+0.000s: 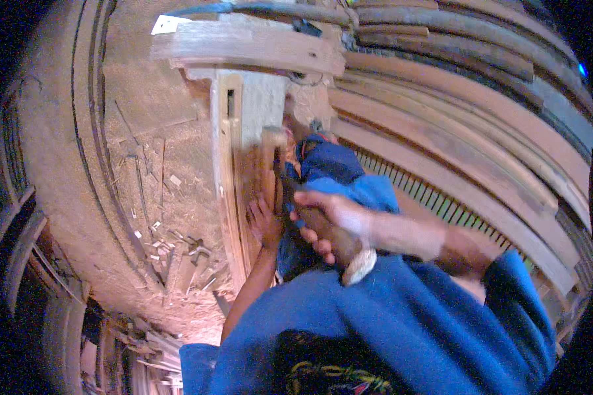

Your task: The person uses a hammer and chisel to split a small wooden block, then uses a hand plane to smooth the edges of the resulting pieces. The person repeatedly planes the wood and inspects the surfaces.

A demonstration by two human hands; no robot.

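Observation:
My right hand (329, 220) is closed round the thick brown handle (341, 242) of a tool. The handle's pale, rounded butt points back toward my body, and its far end is smeared by motion, so I cannot tell the tool's kind. My left hand (265, 220) lies with its fingers stretched out on a brown wooden piece (249, 171) on the bench. Alongside runs a long, light wooden strip (228, 164). A slotted board end (230, 99) shows farther off on the grey bench top (265, 108).
A thick plank (244, 47) lies across the bench's far end. To the right are stacked long boards (441, 138) and a slatted grille (428, 197). Wood offcuts (188, 263) and shavings litter the dusty floor (148, 85) at the left.

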